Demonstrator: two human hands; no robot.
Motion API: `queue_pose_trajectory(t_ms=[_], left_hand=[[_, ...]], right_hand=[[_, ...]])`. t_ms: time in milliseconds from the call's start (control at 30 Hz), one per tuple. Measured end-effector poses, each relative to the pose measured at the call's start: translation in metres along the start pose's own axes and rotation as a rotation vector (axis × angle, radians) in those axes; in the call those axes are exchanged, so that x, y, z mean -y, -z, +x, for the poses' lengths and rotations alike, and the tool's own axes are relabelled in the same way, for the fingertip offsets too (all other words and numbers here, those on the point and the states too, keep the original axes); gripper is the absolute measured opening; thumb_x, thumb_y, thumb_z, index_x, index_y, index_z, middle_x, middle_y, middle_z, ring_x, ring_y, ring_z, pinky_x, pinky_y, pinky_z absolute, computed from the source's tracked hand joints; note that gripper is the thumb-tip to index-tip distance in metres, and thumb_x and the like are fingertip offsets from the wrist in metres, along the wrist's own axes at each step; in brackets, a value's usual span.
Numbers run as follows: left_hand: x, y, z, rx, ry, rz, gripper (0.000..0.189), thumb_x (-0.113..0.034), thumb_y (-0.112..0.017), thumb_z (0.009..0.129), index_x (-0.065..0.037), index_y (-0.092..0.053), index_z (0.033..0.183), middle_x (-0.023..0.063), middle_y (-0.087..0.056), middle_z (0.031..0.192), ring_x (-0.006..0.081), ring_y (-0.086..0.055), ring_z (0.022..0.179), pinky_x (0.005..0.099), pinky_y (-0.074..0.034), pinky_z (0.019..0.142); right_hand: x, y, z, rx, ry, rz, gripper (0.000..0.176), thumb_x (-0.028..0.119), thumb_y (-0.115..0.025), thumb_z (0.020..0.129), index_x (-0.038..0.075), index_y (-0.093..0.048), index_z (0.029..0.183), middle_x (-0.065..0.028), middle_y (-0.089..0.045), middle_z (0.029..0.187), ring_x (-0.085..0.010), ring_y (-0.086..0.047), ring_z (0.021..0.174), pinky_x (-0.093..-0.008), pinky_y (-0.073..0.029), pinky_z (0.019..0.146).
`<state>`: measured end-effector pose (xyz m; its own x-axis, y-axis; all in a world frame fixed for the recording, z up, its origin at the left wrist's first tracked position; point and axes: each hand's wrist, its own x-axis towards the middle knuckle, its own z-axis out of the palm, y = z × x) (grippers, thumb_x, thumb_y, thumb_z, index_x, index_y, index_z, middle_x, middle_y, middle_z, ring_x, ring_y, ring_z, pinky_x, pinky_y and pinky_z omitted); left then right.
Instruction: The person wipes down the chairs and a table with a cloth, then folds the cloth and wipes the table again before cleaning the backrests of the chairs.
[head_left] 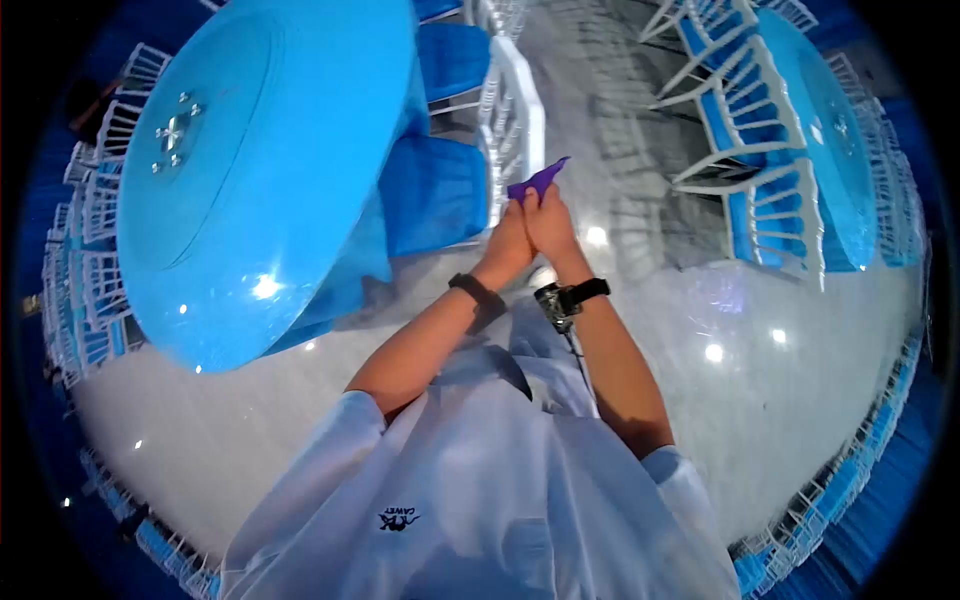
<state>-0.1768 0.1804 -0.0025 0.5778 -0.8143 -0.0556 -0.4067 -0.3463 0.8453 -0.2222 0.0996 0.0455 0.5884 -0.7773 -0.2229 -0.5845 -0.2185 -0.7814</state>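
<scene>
A small purple cloth (pixel 538 182) is bunched up in front of me, with a pointed corner sticking out to the upper right. Both hands grip its lower edge. My left hand (pixel 512 240) is closed and pressed against my right hand (pixel 548 222), whose fingers also pinch the cloth. Just beyond the hands stands the white back of a chair (pixel 525 110). Some fingers are hidden behind the hands.
To the left is a large round table (pixel 330 130) in glossy blue, with blue-seated chairs (pixel 435 195) tucked beside it. White chairs (pixel 765 110) ring another blue table (pixel 845 190) on the right. Shiny grey floor (pixel 760 400) lies between. More chairs line the edges.
</scene>
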Motion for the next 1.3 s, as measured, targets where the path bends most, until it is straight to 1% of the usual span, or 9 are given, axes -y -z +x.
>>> queue_pose_trajectory(t_ms=[233,333,433,500,700,833,967,1133,1300], left_hand=[[0.003,0.004,-0.020,0.055,0.136,0.089,0.037,-0.036,-0.043,0.100,0.002,-0.044,0.103,0.0312,-0.061,0.092,0.0475,-0.059,0.089,0.0536,-0.044,0.070],[0.005,0.020,-0.030,0.069,-0.186,0.215,0.034,-0.031,-0.044,0.100,0.003,-0.046,0.106,0.0299,-0.062,0.095,0.0441,-0.061,0.088,0.0504,-0.046,0.071],[0.011,0.033,-0.030,0.123,-0.211,0.083,0.032,-0.024,-0.047,0.100,0.003,-0.047,0.115,0.0237,-0.064,0.103,0.0346,-0.063,0.092,0.0439,-0.048,0.077],[0.034,0.027,-0.022,0.209,-0.065,-0.386,0.035,-0.019,-0.051,0.098,0.003,-0.046,0.125,0.0164,-0.062,0.112,0.0256,-0.060,0.098,0.0378,-0.048,0.085],[0.014,0.043,-0.019,0.271,-0.151,-0.125,0.043,-0.015,-0.052,0.097,0.002,-0.041,0.135,0.0155,-0.059,0.121,0.0243,-0.057,0.107,0.0349,-0.046,0.092],[-0.021,0.049,-0.024,0.193,-0.184,0.045,0.054,-0.013,-0.052,0.096,0.006,-0.032,0.142,0.0240,-0.048,0.137,0.0338,-0.049,0.125,0.0385,-0.039,0.103],[-0.017,0.062,0.004,0.292,-0.629,0.495,0.057,-0.003,-0.051,0.088,0.005,-0.035,0.142,0.0258,-0.031,0.150,0.0419,-0.019,0.143,0.0445,-0.023,0.114],[-0.034,0.079,0.024,0.516,-0.749,0.744,0.055,-0.021,-0.058,0.078,-0.004,-0.051,0.130,0.0101,-0.042,0.146,0.0317,-0.025,0.144,0.0720,-0.019,0.103],[-0.033,0.079,0.051,0.621,-1.019,0.745,0.056,-0.023,-0.060,0.074,-0.007,-0.053,0.127,0.0099,-0.050,0.136,0.0309,-0.032,0.141,0.0699,-0.021,0.103]], right_hand=[[-0.014,-0.003,-0.051,-0.050,-0.051,0.055,0.033,0.029,-0.048,0.095,-0.001,-0.056,0.105,-0.0282,-0.064,0.099,-0.0456,-0.060,0.095,-0.0526,-0.047,0.083],[-0.023,-0.015,-0.056,-0.072,0.004,0.001,0.032,0.030,-0.050,0.094,0.001,-0.057,0.105,-0.0265,-0.064,0.096,-0.0452,-0.060,0.093,-0.0506,-0.047,0.081],[-0.010,0.002,-0.078,-0.024,-0.007,0.110,0.031,0.027,-0.051,0.093,-0.001,-0.059,0.103,-0.0255,-0.065,0.103,-0.0421,-0.061,0.097,-0.0507,-0.048,0.083],[-0.012,0.000,-0.084,-0.003,0.012,0.201,0.033,0.028,-0.050,0.094,-0.002,-0.060,0.104,-0.0256,-0.065,0.103,-0.0423,-0.061,0.098,-0.0504,-0.048,0.084],[-0.018,-0.019,-0.087,-0.041,-0.052,0.424,0.040,0.033,-0.045,0.096,-0.002,-0.059,0.109,-0.0266,-0.064,0.106,-0.0428,-0.060,0.099,-0.0499,-0.046,0.087],[-0.017,-0.017,-0.087,-0.037,-0.103,0.562,0.047,0.037,-0.043,0.096,-0.004,-0.060,0.111,-0.0271,-0.063,0.109,-0.0425,-0.059,0.102,-0.0480,-0.046,0.088],[-0.028,-0.034,-0.077,-0.081,-0.178,0.811,0.046,0.039,-0.045,0.097,0.000,-0.059,0.116,-0.0219,-0.064,0.112,-0.0345,-0.060,0.105,-0.0400,-0.044,0.092],[-0.025,-0.045,-0.080,-0.196,-0.185,1.045,0.048,0.036,-0.042,0.098,-0.002,-0.057,0.122,-0.0171,-0.065,0.114,-0.0261,-0.059,0.105,-0.0343,-0.044,0.093],[-0.032,-0.057,-0.072,-0.214,-0.230,1.118,0.042,0.031,-0.045,0.097,0.000,-0.058,0.123,-0.0103,-0.064,0.115,-0.0177,-0.056,0.104,-0.0308,-0.044,0.092]])
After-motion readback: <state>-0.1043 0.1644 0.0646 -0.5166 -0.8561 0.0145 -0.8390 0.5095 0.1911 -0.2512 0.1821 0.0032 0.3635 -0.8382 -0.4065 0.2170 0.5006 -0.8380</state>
